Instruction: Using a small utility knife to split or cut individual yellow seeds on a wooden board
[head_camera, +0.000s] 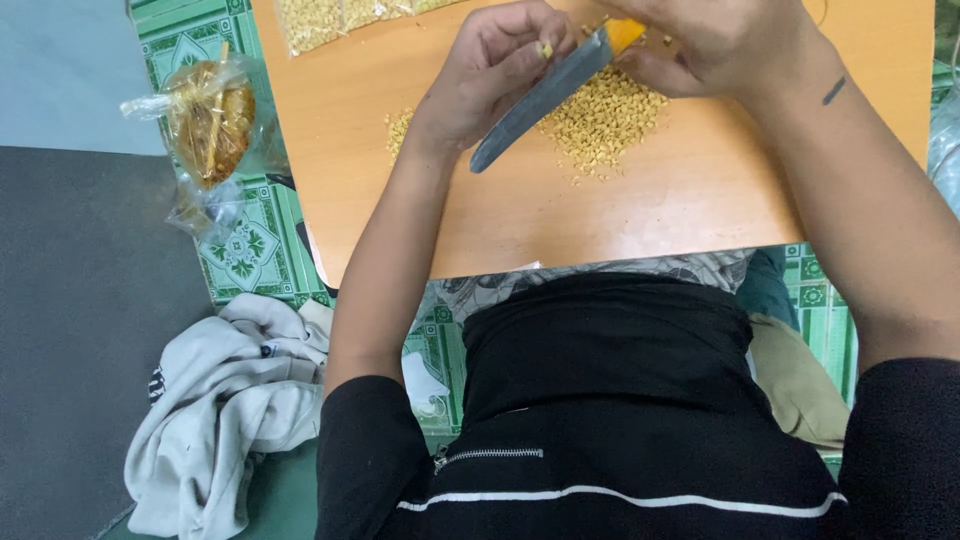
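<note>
My right hand (720, 45) grips a knife by its orange handle (626, 32); the grey blade (540, 100) slants down to the left over the wooden board. My left hand (495, 65) pinches a small yellow piece (546, 48) right at the blade's edge. Below both hands lies a pile of small yellow cut pieces (600, 120) on the orange-brown board (560, 215). A smaller scatter of the same pieces (398, 130) sits left of my left wrist.
A clear bag of yellow pieces (320, 20) lies at the board's far left corner. A knotted plastic bag with orange-brown food (210, 120) rests on the green patterned mat (250, 240). A crumpled grey-white garment (220, 400) lies at the lower left.
</note>
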